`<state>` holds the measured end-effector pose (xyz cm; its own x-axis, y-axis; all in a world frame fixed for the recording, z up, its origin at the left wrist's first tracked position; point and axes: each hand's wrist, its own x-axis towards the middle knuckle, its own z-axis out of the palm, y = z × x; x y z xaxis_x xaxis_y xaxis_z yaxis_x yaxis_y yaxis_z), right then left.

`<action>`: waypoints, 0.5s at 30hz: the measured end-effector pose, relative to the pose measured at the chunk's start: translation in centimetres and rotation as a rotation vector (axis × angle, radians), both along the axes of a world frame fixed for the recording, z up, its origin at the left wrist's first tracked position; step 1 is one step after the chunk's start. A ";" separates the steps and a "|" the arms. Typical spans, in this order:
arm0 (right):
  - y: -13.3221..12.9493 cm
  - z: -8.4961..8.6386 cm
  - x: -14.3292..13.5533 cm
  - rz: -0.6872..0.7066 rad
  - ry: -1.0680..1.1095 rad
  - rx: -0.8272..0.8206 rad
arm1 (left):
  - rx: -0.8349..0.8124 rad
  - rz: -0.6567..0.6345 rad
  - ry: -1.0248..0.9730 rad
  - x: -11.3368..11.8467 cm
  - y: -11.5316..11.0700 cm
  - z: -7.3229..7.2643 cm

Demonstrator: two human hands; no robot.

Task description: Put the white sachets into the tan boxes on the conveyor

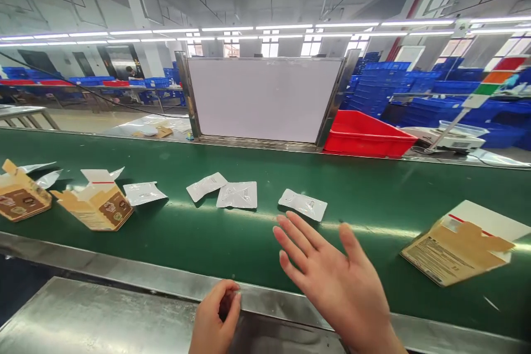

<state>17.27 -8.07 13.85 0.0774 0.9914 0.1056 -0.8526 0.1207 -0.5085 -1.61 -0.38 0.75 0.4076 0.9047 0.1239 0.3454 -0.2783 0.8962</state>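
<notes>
r hand (332, 276) hovers flat, fingers spread, holding nothing, just short of nearest white sachet (302, 204) on green belt (373, 199), l hand (215, 315) curled at steel rim (124, 274), contents unclear; no sachet lifted yet, two open cartons (97, 204) lie apart.

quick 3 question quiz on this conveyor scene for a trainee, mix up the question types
1. True or false: the right hand is gripping a pouch.
2. Which thing lies closest to the right hand's fingertips? A) white pouch B) red bin C) flat carton
3. Fill in: the left hand rests curled on the metal ____ at the near side of the green belt.

Key
1. False: it is open, fingers spread, above the belt.
2. A
3. edge
</notes>
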 end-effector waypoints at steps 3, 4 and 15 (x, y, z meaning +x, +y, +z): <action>-0.6 -1.5 1.0 -0.104 0.061 -0.073 | 0.016 -0.049 0.047 -0.5 0.5 -0.3; -0.9 -2.0 1.4 -0.106 0.072 -0.050 | 0.024 -0.060 0.058 -0.6 0.7 -0.3; -1.7 -5.1 4.6 -0.512 -0.621 -0.524 | 0.068 -0.052 0.089 -0.8 0.8 -0.2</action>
